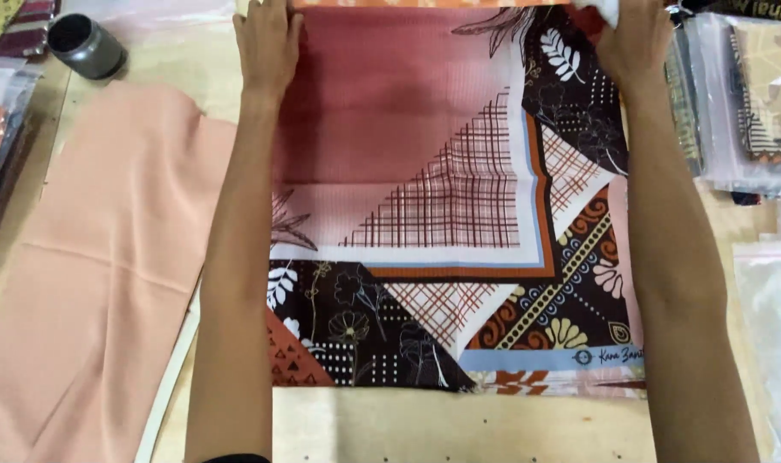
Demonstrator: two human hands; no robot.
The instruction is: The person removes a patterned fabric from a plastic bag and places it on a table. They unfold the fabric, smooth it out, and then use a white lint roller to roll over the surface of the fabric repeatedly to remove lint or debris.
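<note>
Am watching left hand (268, 43) and right hand (635, 43) pressing far corners of patterned scarf (433, 197), probably for keeping fold flat. Scarf lying in middle of tabletop (390, 424). Left fingers together, flat; right fingers cut off by frame, cannot tell. Peach cloth (99, 257) lying at left, grey cup (86, 45) beyond it.

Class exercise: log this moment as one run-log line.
left hand: flat on patterned scarf, far-left corner | right hand: on far-right corner | peach cloth: beside, left
</note>
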